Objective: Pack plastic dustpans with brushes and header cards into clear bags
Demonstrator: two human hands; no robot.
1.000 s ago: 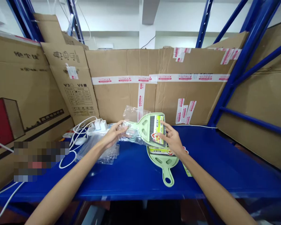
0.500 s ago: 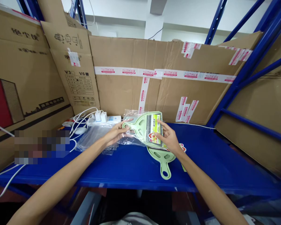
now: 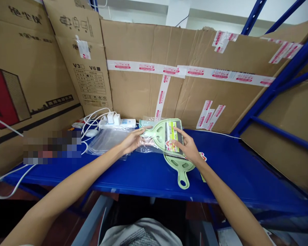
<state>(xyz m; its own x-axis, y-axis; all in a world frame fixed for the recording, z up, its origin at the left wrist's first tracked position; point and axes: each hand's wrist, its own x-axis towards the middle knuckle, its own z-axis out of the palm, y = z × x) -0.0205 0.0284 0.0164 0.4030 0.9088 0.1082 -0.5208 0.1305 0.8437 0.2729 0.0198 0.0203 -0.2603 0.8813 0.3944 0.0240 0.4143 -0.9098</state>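
A light green small dustpan is held above the blue table, its handle pointing left. It carries a yellow-green printed label, with dark brush bristles beside it. My left hand is closed round the handle end, which the fingers partly hide. On the wide end, my right hand grips the edge, thumb on the label and fingers near the top. Just below lies a second green dustpan on the table, handle toward me, partly covered by the first one and my right hand. Clear plastic bags lie behind the held dustpan.
More clear plastic bags lie flat left of my left hand. A white power strip with plugs and white cables stands behind them. Cardboard walls close off the back and sides of the blue table. Blue metal posts rise at right.
The view has tilted down, showing more of my lap. Both hands keep hold of the same dustpan, with the left fingers covering more of the handle end. The second dustpan stays put.
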